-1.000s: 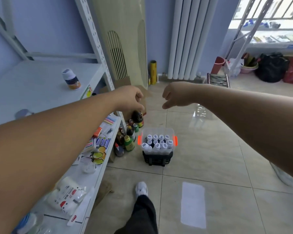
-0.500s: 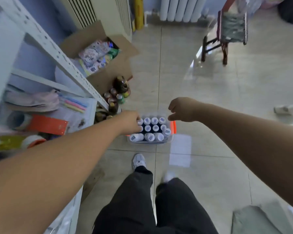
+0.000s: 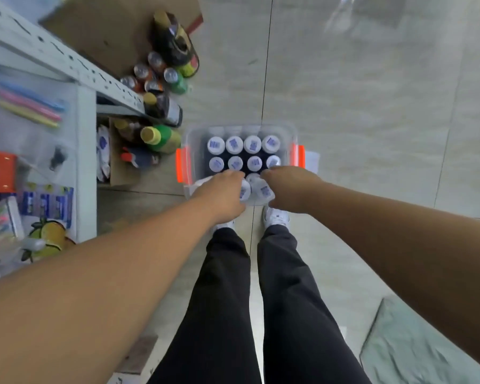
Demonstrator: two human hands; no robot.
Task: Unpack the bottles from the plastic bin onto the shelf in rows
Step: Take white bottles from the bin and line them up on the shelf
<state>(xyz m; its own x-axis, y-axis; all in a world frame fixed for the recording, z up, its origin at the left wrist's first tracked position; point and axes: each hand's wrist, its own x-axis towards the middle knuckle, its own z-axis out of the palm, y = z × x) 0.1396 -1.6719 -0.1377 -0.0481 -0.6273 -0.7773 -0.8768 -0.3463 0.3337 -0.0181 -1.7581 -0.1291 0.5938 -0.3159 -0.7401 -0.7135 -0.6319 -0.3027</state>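
Note:
A clear plastic bin [image 3: 261, 126] with orange latches stands on the floor in front of my feet. Inside it several white-capped bottles [image 3: 234, 145] stand upright in two rows. Two more lie on their sides in the near row. My left hand [image 3: 222, 195] curls round the left lying bottle [image 3: 245, 190]. Beside it, the right lying bottle [image 3: 263, 189] sits between the fingers and thumb of my right hand [image 3: 293, 187]. Both hands are seen from the back, so the fingertips are hidden. The white metal shelf [image 3: 85, 162] is at the left.
Several drink bottles [image 3: 161, 137] crowd the floor between the shelf and the bin. A cardboard box [image 3: 117, 23] lies behind them. Packets and stationery cover the lower shelf board. My legs stand just behind the bin. A grey cloth [image 3: 416, 345] lies on the tiles at bottom right.
My view has tilted down from the room to the bin. Both hands have dropped from mid-air into the bin and closed on the two lying bottles.

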